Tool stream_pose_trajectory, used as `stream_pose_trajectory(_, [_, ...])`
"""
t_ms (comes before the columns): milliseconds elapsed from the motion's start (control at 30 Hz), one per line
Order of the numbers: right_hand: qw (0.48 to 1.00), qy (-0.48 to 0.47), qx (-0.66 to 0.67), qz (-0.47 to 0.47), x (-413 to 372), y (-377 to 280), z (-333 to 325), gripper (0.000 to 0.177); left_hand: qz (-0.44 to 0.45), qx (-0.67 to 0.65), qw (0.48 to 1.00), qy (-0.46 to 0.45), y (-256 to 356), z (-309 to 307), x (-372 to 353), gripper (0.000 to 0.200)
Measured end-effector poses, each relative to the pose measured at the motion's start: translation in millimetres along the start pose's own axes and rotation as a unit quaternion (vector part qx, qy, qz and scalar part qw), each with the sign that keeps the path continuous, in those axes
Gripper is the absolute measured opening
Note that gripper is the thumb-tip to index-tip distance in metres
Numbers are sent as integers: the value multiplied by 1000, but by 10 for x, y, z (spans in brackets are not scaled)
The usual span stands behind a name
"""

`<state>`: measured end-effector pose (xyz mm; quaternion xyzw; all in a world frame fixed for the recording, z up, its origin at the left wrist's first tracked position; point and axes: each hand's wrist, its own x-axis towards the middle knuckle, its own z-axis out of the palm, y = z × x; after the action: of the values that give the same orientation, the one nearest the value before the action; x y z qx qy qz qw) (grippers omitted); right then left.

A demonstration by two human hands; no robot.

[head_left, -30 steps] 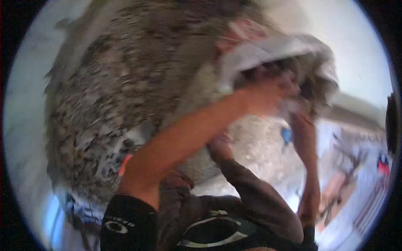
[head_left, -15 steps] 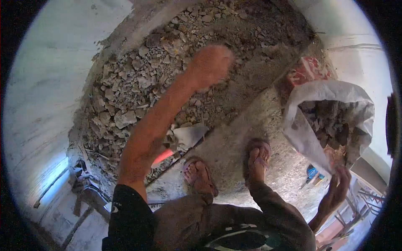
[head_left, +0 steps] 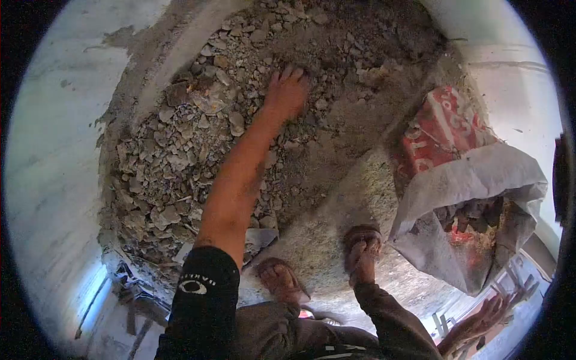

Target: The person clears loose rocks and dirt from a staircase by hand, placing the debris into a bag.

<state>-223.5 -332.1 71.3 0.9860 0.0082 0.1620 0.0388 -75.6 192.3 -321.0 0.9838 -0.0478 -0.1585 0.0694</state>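
Observation:
My left hand (head_left: 287, 94) reaches down onto the rubble pile (head_left: 174, 144), fingers spread over broken pieces and grit; no piece shows in its grasp. Low on the right, my right hand (head_left: 491, 313) is off the sack, its fingers stretched out and apart. Above that hand stands a whitish woven sack (head_left: 432, 240), its mouth wide and rolled back, with grey chunks of debris (head_left: 474, 213) inside. A flat metal blade (head_left: 263, 236) lies at the edge of the rubble, partly hidden behind my left forearm.
A red sack with white lettering (head_left: 441, 129) lies behind the whitish one. My sandalled feet (head_left: 282, 279) stand on dusty concrete (head_left: 318, 240). Pale walls rise left (head_left: 60, 150) and right (head_left: 504, 90). Scrap pieces (head_left: 135, 294) lie at lower left.
My left hand has gone from a blurred closed shape to spread fingers on the rubble, slightly left. My right hand has left the sack's rim and dropped lower. The view has shifted.

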Motion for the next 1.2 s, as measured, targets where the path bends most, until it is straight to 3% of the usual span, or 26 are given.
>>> stream_pose_trajectory(67, [994,11,24,110,-201,203,69,43,-24,-78,997,2,-55,-46,156,38])
stream_pose_trajectory(133, [975,19,47,218,-379,439,88,45,-40,-74,996,9,-2,24,118,35])
stream_pose_trajectory(200, [959,0,8,283,-566,690,98,42,-50,-67,996,28,15,67,103,33])
stream_pose_trajectory(267, [954,1,12,301,-968,976,166,40,19,-21,994,107,-25,147,1,32])
stream_pose_trajectory(333, [934,-36,69,350,-1292,944,327,40,36,-25,991,123,-132,320,39,32])
stream_pose_trajectory(367, [834,-12,181,522,-1442,790,419,41,50,-33,988,140,-171,408,48,32])
stream_pose_trajectory(433, [739,-79,281,607,-1760,680,588,46,45,-51,990,122,-123,291,-7,31])
stream_pose_trajectory(500, [693,-150,276,649,-1930,530,799,43,38,-70,991,107,-68,101,-1,31])
stream_pose_trajectory(567, [667,-194,296,656,-1837,266,867,46,38,21,999,24,-9,-18,46,32])
stream_pose_trajectory(667, [695,-225,307,610,-1833,432,898,48,81,-11,991,102,-267,312,130,33])
stream_pose_trajectory(733, [729,-195,306,581,-1539,146,918,47,87,11,992,88,-300,322,186,34])
stream_pose_trajectory(800, [724,-192,313,584,-1362,27,924,45,91,21,994,64,-226,385,167,35])
stream_pose_trajectory(867, [725,-200,324,574,-1260,-42,958,41,-12,27,999,25,-222,315,310,35])
stream_pose_trajectory(900, [727,-203,324,570,-1242,-91,967,41,-17,25,999,25,-215,233,300,35])
stream_pose_trajectory(967, [692,-274,361,562,-1194,-228,1008,39,-165,-167,969,73,-219,112,243,40])
stream_pose_trajectory(1100, [693,-291,378,541,-1105,-512,1024,34,-170,-64,975,125,-361,207,47,44])
stream_pose_trajectory(1167, [705,-265,351,557,-1187,-370,1031,35,-149,-39,979,130,-493,267,-6,47])
stream_pose_trajectory(1200, [797,-324,306,408,-1343,-135,1005,36,-147,-36,979,134,-493,251,-17,47])
